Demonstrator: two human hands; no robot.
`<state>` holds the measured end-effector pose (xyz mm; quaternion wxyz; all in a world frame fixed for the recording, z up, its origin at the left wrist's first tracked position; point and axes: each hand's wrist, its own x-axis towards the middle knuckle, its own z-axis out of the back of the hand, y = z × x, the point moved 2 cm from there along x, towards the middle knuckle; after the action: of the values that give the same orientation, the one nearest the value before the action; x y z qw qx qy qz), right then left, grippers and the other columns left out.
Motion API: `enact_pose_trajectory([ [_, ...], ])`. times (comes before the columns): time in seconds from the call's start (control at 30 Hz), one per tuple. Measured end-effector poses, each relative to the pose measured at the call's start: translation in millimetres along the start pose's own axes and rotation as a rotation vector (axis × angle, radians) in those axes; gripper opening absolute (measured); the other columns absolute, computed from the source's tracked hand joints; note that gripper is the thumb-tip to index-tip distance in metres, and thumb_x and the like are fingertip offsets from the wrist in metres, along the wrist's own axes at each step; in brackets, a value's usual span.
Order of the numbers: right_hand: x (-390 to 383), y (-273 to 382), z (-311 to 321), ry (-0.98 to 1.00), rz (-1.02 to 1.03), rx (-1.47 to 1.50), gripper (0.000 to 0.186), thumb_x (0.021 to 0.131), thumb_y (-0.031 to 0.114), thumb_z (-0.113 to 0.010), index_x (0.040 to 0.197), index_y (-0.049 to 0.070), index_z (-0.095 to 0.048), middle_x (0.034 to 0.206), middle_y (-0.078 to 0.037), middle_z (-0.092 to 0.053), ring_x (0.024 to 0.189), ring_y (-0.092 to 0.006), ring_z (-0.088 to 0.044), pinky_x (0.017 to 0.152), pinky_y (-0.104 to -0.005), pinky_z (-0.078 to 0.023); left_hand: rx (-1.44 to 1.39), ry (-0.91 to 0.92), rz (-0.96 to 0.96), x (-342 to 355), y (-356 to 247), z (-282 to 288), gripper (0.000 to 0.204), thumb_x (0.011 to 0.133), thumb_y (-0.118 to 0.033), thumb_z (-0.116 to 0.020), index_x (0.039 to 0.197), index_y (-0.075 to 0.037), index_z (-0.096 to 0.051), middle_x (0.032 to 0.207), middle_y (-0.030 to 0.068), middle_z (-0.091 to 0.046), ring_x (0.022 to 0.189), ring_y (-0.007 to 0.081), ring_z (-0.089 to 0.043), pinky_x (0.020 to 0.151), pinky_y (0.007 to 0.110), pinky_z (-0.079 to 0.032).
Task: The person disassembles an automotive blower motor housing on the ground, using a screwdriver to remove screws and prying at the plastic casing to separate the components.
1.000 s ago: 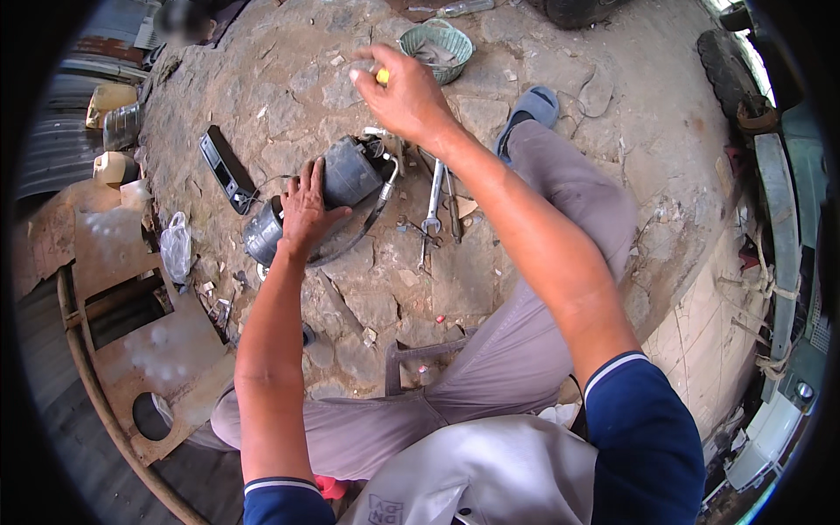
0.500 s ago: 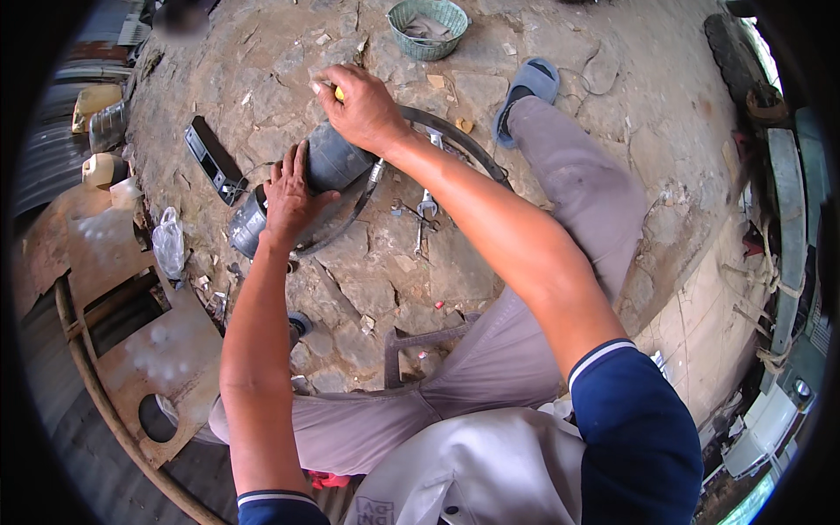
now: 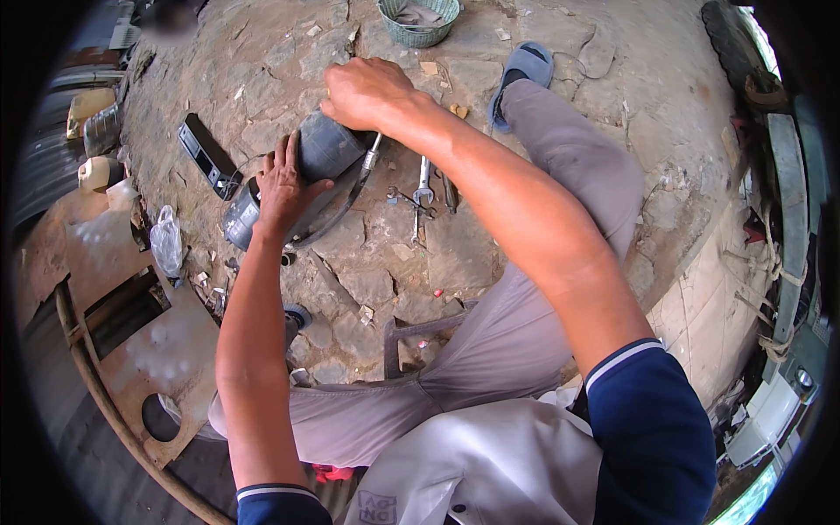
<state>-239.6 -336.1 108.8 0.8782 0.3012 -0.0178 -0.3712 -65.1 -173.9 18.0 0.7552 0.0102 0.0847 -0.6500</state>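
A dark grey cylinder-shaped machine part (image 3: pixel 329 149) lies tilted on the stony ground, with a similar dark round section (image 3: pixel 239 217) at its lower left. My left hand (image 3: pixel 284 184) rests over it, fingers stretched out and thumb apart. Closed at the upper end of the cylinder is my right hand (image 3: pixel 372 92); whatever its fingers hold is hidden. A black hose (image 3: pixel 350 201) with a metal end fitting (image 3: pixel 373 150) curves beside the cylinder. Just right of the hose are a silver open-ended wrench (image 3: pixel 424 182), a smaller crossed metal tool (image 3: pixel 415 210) and a dark-handled tool (image 3: pixel 450 194).
A black rectangular device (image 3: pixel 206 157) lies left of the cylinder, with a clear plastic bag (image 3: pixel 166 241) below it. At the far side stands a green basket (image 3: pixel 418 35) with grey cloth. Rusty sheet metal (image 3: pixel 157 350) covers the left; a grey-blue sandal (image 3: pixel 528 66) is on my foot.
The yellow item that showed at my right hand's fingers is now out of sight as the hand has turned over. The wide hose loop no longer shows beyond my right forearm. My left hand stays on the part.
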Motion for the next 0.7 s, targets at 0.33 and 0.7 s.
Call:
enact_pose_trajectory([
  [0.33, -8, 4, -10, -0.073, 0.036, 0.018, 0.03, 0.09, 0.025, -0.062, 0.101, 0.001, -0.075, 0.107, -0.025, -0.073, 0.103, -0.0393, -0.071, 0.094, -0.0466, -0.055, -0.008, 0.023, 0.043, -7, -2, 0, 0.115, 0.066, -0.046, -0.088, 0.157, -0.009, -0.029, 0.153, 0.0127, -0.041, 0.131, 0.0387, -0.046, 0.105, 0.054, -0.039],
  [0.7, -8, 1, -28, -0.225, 0.103, -0.067, 0.035, 0.091, 0.034, -0.068, 0.105, 0.001, -0.072, 0.096, -0.026, -0.073, 0.095, -0.042, -0.071, 0.086, -0.0503, -0.057, -0.009, -0.009, 0.001, -5, 5, -6, 0.112, 0.068, -0.049, -0.086, 0.157, -0.01, -0.029, 0.154, 0.0129, -0.041, 0.131, 0.0406, -0.047, 0.106, 0.055, -0.04],
])
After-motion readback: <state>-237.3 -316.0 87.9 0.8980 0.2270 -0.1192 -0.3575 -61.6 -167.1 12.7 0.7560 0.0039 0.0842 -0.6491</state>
